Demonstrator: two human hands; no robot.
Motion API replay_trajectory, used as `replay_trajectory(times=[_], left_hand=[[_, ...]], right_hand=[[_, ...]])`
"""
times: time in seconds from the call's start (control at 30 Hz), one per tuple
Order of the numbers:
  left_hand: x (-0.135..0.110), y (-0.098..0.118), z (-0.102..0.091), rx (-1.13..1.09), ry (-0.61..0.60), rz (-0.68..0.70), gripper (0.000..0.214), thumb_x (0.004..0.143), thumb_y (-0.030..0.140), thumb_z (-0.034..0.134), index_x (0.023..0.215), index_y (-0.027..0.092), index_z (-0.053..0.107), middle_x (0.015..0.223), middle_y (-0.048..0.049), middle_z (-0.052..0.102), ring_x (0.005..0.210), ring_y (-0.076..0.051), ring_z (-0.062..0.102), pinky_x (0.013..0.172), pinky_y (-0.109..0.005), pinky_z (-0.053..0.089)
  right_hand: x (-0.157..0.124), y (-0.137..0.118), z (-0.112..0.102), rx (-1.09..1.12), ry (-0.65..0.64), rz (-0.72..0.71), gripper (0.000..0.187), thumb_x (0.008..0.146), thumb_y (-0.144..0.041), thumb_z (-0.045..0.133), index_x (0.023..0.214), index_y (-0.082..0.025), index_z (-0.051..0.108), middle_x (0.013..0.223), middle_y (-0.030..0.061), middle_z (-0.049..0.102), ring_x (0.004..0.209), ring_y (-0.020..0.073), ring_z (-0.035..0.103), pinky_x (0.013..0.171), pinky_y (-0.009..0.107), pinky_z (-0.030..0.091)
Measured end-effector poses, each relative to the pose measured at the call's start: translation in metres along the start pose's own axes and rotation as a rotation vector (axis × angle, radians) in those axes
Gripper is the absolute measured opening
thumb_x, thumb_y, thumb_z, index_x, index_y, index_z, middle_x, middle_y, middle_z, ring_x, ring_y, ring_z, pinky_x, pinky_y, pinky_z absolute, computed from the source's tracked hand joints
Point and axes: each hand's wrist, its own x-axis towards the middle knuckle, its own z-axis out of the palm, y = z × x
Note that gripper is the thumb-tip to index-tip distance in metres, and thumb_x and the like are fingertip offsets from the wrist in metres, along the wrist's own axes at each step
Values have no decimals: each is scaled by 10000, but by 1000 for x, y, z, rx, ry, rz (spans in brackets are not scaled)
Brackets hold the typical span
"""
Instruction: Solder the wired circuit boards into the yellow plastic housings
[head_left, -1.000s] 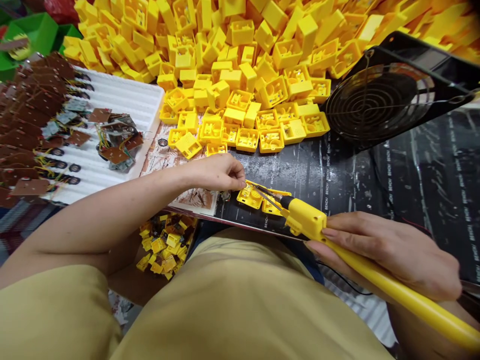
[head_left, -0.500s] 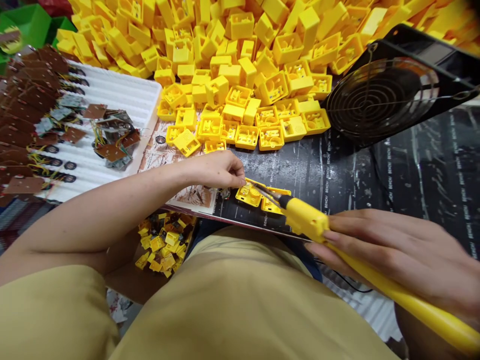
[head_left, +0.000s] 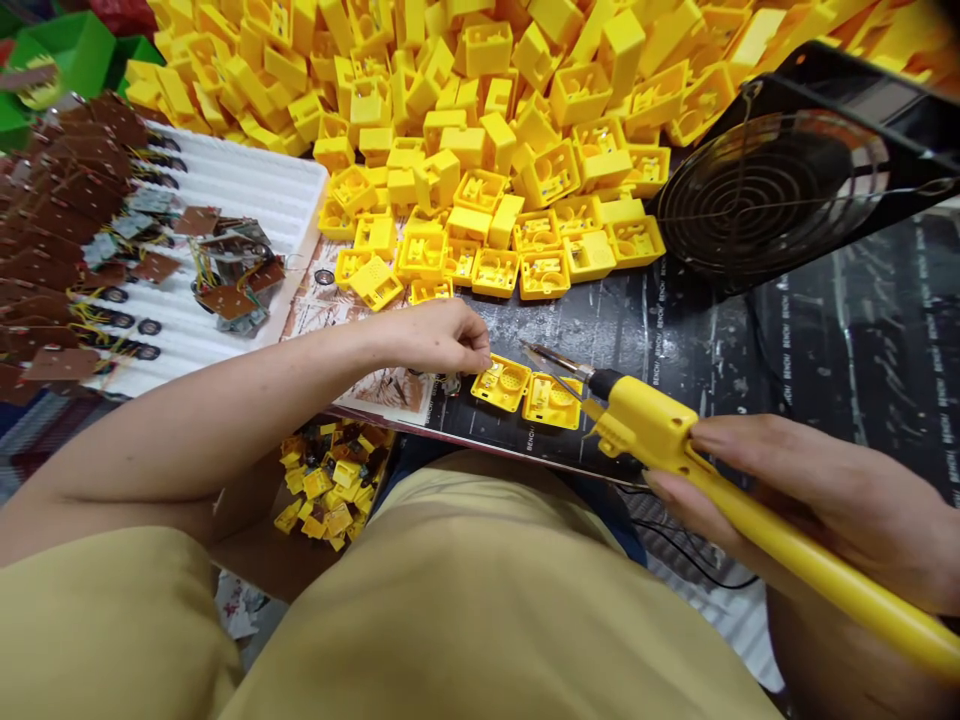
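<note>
In the head view, my right hand (head_left: 817,500) is wrapped round a yellow soldering iron (head_left: 651,420), its black collar and metal tip pointing left. The tip hovers over the bench above two small open plastic cases, apart from them. My left hand (head_left: 446,335) is closed in a pinch at the upper left corner of the left yellow case (head_left: 501,385); whatever its fingertips hold is hidden. Close beside that one lies the right yellow case (head_left: 552,402), its inside facing up. Small fittings and a round grille show inside the cases.
A large heap of yellow cases (head_left: 450,145) covers the back. A black fan (head_left: 772,190) stands at right. Brown circuit boards (head_left: 67,230) with wires lie on a white foam tray (head_left: 300,200) at left. A box of yellow parts (head_left: 330,480) sits below the bench edge.
My right hand has drawn the soldering iron up and to the right, off the left case, uncovering both cases. My left hand has stayed nearly in place, still pinched.
</note>
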Motion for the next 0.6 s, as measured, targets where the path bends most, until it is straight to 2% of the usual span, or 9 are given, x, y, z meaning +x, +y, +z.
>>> replay_trajectory(times=[0.07,0.1,0.2,0.23,0.3,0.33,0.47,0.53,0.6], left_hand=[[-3,1,1,31,3,-14,130,767,253,599,706,155,659,605,22,611,529,-86,499,544,-215,359],[-6,2,2,50,6,-18,123,780,245,601,733,153,667,628,18,630,545,-91,520,555,-216,368],[-15,2,7,82,66,32,138,815,217,605,906,149,683,751,3,694,629,-102,588,606,-207,398],[-17,1,10,81,102,74,171,824,214,611,968,151,678,803,-3,710,669,-106,611,630,-205,412],[-21,-2,15,85,173,165,195,837,215,621,1015,159,678,881,-17,731,761,-123,649,693,-211,442],[-22,-5,18,97,203,202,175,843,216,624,995,163,690,895,-22,738,801,-133,662,721,-218,453],[-22,-14,24,191,286,274,158,889,238,601,915,175,744,856,-35,754,832,-157,682,754,-242,470],[-23,-19,26,217,296,335,205,925,251,566,956,181,756,862,-42,756,825,-152,684,757,-241,479],[-26,-22,27,225,331,412,238,947,245,535,986,179,760,909,-57,754,835,-148,681,775,-247,489]], right_hand=[[-6,0,-1,-39,72,50,631,800,-264,773,1375,-283,515,905,30,727,630,134,671,498,218,538],[-9,-2,-1,-80,123,72,632,804,-327,768,1384,-313,516,937,27,733,620,141,672,477,231,531],[-7,-19,4,-137,235,135,532,874,-505,629,1368,-327,547,992,27,742,704,160,701,566,258,554],[-4,-26,7,-100,234,184,515,893,-510,587,1364,-306,556,1003,35,743,762,164,709,648,268,568],[4,-37,15,-31,234,403,458,908,-478,573,1313,-267,602,970,29,742,835,165,709,783,287,572],[8,-39,20,11,236,418,409,909,-456,589,1267,-262,632,904,13,738,765,151,700,751,281,570],[17,-26,40,-21,209,199,242,883,-233,679,1121,-272,673,842,-40,737,635,113,681,614,222,551],[18,-16,47,-44,198,135,239,847,-184,711,1069,-263,671,869,-34,742,678,126,701,629,213,558],[19,-12,51,-54,186,115,291,851,-167,701,1126,-241,641,921,-6,746,765,146,720,692,223,574]])
